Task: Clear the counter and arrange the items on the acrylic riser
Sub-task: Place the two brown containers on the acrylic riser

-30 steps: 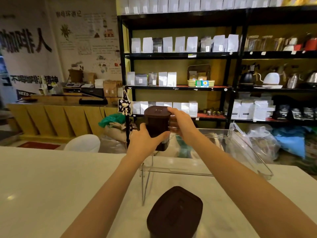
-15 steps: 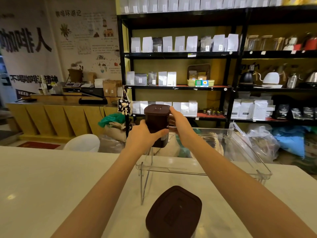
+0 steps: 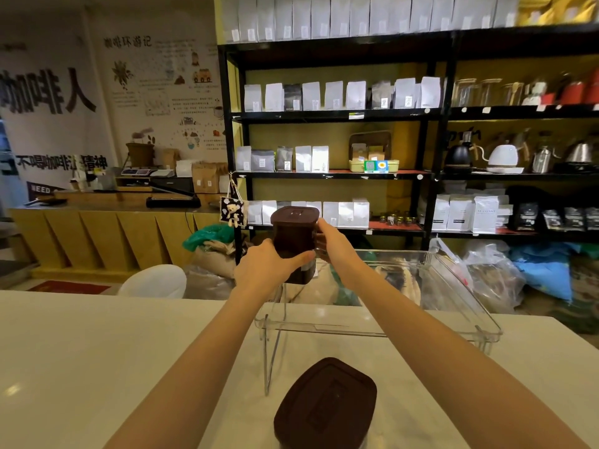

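Note:
A dark brown lidded canister [image 3: 294, 236] is held upright at the far left end of the clear acrylic riser [image 3: 382, 332]; whether its base touches the riser top I cannot tell. My left hand [image 3: 267, 265] grips its left side and front, my right hand [image 3: 335, 244] grips its right side. A second brown canister [image 3: 325, 406] with the same lid stands on the white counter [image 3: 97, 351] close to me, in front of the riser.
Beyond the counter stands a black shelving unit [image 3: 434, 140] with white coffee bags and kettles. Sacks and plastic bags [image 3: 492, 277] lie on the floor behind the riser. A white chair back [image 3: 155, 281] shows past the counter's far edge at left.
Both hands have kept hold of the canister and it has sunk a little, closer to the riser's top at its left end.

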Tool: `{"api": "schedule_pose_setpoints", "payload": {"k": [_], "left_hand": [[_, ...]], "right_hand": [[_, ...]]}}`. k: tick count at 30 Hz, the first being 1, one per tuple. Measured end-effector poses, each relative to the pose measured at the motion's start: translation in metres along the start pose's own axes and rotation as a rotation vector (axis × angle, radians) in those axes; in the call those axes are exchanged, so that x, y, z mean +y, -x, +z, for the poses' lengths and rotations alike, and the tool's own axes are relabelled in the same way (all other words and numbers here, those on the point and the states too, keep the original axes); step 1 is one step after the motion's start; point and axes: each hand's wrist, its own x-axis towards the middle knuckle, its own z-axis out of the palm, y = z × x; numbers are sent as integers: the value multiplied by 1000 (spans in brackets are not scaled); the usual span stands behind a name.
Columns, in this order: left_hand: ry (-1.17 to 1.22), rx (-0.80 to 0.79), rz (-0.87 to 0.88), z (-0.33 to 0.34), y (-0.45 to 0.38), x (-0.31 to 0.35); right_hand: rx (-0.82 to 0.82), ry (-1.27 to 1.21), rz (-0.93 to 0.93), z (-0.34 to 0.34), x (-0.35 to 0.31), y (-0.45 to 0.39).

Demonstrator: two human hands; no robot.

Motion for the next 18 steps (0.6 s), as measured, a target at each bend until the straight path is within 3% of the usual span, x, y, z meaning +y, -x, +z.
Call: {"api": "schedule_pose_setpoints", "payload": {"k": [6,11,18], "left_hand": [[-128,19,74,-11,8,-1],[-195,105,239,-27,20,-6],[-221,92,434,-44,65,-6]], "right_hand": [[-18,215,75,-17,-11,23],[-161,582,-135,-42,-28,78],[-211,771,-306,-66,-39,162]]}}
